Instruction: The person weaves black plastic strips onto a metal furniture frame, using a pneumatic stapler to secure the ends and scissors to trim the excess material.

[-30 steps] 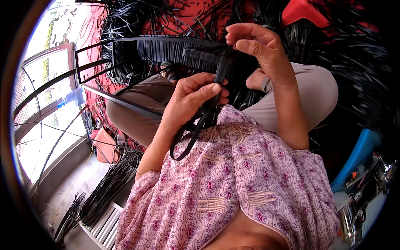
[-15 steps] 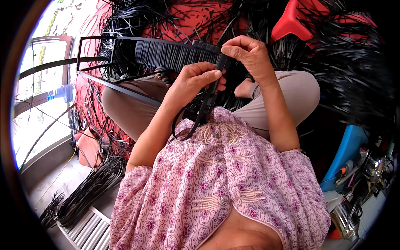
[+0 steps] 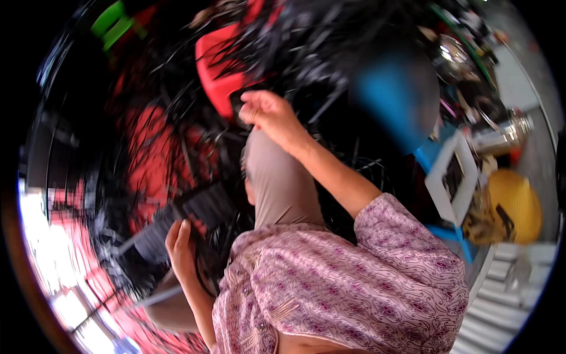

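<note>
Surrounding the seated person, heaps of black strips (image 3: 330,53) are seen beside a red chair (image 3: 221,71). Since the earlier frame, the right hand (image 3: 265,112) has been raised away, fingers pinched; its contents cannot be told. A black comb-like woven piece (image 3: 188,218) is held by the left hand (image 3: 180,245) on the lap

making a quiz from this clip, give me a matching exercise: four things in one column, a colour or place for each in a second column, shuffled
Things:
1. left hand
2. right hand
3. plastic stool
4. round basket

Descriptions:
A. yellow, at the right edge
B. raised high, out over the knee
C. red, beyond the raised hand
D. low, against the black bristle strip

Pairs: 1-D, 2-B, 3-C, 4-A
</note>
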Motion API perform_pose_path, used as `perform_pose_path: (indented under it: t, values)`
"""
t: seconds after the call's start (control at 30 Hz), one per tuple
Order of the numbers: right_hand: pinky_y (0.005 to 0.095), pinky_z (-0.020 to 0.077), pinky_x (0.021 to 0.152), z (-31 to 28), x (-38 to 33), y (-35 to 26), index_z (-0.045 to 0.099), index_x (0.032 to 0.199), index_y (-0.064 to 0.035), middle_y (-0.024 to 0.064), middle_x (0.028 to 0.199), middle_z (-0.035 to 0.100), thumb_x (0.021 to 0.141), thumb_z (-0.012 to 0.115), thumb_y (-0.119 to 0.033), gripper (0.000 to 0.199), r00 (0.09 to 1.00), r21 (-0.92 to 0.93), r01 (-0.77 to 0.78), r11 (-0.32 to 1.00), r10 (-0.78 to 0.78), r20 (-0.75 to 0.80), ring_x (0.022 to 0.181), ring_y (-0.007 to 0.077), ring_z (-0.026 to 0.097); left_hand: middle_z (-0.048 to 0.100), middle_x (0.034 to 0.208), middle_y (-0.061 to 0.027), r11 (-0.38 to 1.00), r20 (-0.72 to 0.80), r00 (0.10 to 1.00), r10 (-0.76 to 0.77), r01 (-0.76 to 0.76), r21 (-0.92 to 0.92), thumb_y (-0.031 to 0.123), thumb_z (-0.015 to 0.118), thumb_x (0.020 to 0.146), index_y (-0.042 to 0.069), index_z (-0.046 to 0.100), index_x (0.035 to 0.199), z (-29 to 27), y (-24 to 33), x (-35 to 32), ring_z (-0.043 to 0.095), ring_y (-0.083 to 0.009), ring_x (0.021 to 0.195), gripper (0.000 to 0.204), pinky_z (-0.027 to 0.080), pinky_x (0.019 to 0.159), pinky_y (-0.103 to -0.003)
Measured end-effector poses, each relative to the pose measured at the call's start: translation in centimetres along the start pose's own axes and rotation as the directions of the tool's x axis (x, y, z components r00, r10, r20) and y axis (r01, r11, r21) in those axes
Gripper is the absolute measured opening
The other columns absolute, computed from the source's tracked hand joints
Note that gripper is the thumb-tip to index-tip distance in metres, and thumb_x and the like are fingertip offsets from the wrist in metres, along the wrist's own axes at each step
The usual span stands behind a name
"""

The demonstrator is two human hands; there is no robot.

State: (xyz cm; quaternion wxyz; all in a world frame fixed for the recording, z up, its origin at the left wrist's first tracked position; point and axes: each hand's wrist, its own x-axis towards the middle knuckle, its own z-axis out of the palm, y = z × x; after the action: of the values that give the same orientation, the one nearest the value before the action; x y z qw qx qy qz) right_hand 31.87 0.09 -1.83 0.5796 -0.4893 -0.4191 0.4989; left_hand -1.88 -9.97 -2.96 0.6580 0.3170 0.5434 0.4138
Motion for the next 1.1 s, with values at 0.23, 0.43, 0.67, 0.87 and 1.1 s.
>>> perform_pose_path:
  t: [0.23,0.43,0.67,0.87,1.1]
  values:
    - [0.0428,0.0494,0.086,-22.0,0.1,-8.8,0.052,0.125,-0.0044,0.0149,0.104,0.065,0.075,0.076,-0.025,0.059,0.591,-0.940,-0.268,0.211,-0.735,-0.333,0.094,0.0299,0.064,0.067,0.091,-0.0091,0.999,0.040,0.999,0.032,-0.031,-0.016,0.016,0.061,0.094,-0.003,0.063,0.108,-1.3,0.9,0.7,0.065,-0.0174,0.081,0.024,0.053,0.073,-0.028]
    - [0.0465,0.0459,0.094,-38.8,-7.5,-10.5,0.056,0.121,-0.0013,0.0213,0.122,0.060,0.077,0.070,-0.044,0.063,0.642,-0.607,-0.764,-0.220,-0.154,-0.751,0.111,0.0375,0.059,0.068,0.092,-0.0110,0.997,0.041,0.996,-0.076,0.076,0.001,0.017,0.060,0.094,-0.004,0.063,0.107,0.5,2.1,0.9,0.067,-0.0188,0.082,0.025,0.053,0.076,-0.028]
    - [0.0408,0.0480,0.087,-49.3,-6.0,-6.9,0.057,0.111,0.0098,0.0231,0.106,0.064,0.063,0.078,-0.020,0.060,0.784,-0.797,-0.583,0.157,-0.148,-0.602,0.099,0.0352,0.062,0.068,0.091,-0.0093,0.998,0.080,0.996,-0.038,0.042,-0.042,0.023,0.060,0.095,-0.002,0.063,0.108,-0.3,1.3,1.4,0.067,-0.0165,0.080,0.028,0.054,0.075,-0.028]
    - [0.0313,0.0486,0.067,-39.4,-8.0,-12.8,0.033,0.141,0.0081,0.0127,0.091,0.062,0.071,0.068,0.001,0.079,0.694,-0.633,-0.281,0.722,-0.303,-0.653,0.073,0.0183,0.059,0.068,0.092,-0.0076,0.998,0.105,0.994,0.003,0.004,-0.066,0.025,0.061,0.094,0.000,0.064,0.108,-0.2,0.9,1.9,0.067,-0.0150,0.081,0.029,0.053,0.073,-0.026]
    - [0.0285,0.0467,0.075,-12.0,-12.1,-18.4,0.045,0.128,0.0004,0.0063,0.087,0.053,0.084,0.063,-0.004,0.047,0.981,0.131,0.045,0.990,-0.019,-0.192,0.081,0.0149,0.052,0.068,0.091,-0.0071,0.998,0.099,0.995,0.000,0.007,-0.067,0.025,0.062,0.093,0.001,0.065,0.105,-0.5,1.1,1.5,0.067,-0.0147,0.080,0.026,0.052,0.072,-0.026]
